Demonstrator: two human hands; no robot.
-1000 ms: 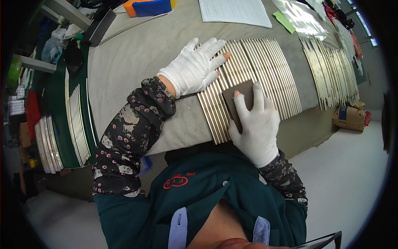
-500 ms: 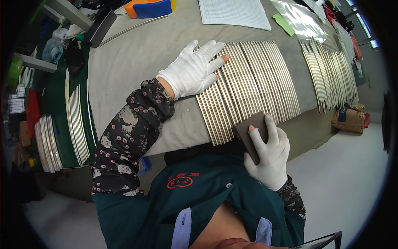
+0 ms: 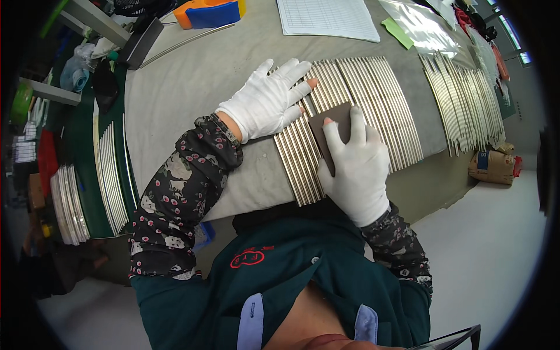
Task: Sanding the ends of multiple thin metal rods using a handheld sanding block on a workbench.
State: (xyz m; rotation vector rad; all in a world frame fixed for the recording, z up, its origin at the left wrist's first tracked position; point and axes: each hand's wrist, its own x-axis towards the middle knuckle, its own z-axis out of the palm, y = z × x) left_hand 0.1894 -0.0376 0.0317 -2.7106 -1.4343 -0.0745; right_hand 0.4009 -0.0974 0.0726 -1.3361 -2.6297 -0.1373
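at the table's near edge the left hand (image 3: 265, 102) lies flat with fingers spread wide on a row of too many thin metal rods (image 3: 373, 99) to count, likely pinning them, while the right hand (image 3: 356, 166) presses one brown abrasive pad (image 3: 331, 131) onto them; a second batch of rods (image 3: 466, 99) sits toward the right edge.

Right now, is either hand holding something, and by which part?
The right hand presses a dark brown pad flat onto the metal rods, fingers on its near end. The left hand only rests open on the rods.
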